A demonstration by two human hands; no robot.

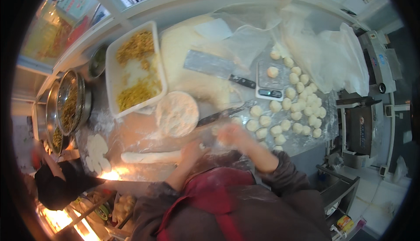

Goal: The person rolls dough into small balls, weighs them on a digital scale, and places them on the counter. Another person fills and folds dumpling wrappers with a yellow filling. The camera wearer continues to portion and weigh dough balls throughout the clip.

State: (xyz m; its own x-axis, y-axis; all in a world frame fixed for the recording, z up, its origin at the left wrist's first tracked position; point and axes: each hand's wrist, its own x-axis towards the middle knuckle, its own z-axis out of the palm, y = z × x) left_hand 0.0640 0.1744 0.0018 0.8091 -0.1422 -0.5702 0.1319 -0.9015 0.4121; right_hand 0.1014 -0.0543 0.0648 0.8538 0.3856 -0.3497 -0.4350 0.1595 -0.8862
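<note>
My left hand (pixel 192 152) is closed around the right end of a long dough rope (pixel 151 157) that lies on the floured worktop. Right of it, my right hand (pixel 231 134) is blurred over the near edge of the dough balls; whether it holds a piece cannot be told. Many small dough balls (pixel 300 105) are spread over the right side. One more dough ball (pixel 272 72) sits on a digital scale (pixel 269 94). A cleaver (pixel 210 64) lies on a large mass of dough (pixel 180 44). A round container of flour (pixel 177 113) stands beyond the rope.
A white tub (pixel 109 77) holds two chopped fillings. Steel bowls (pixel 80 106) stand at the left, above flattened dough pieces (pixel 96 152). A dark, flour-dusted tool (pixel 213 118) lies near my hands. Plastic sheeting (pixel 328 54) covers the back right. Another person (pixel 57 182) is at lower left.
</note>
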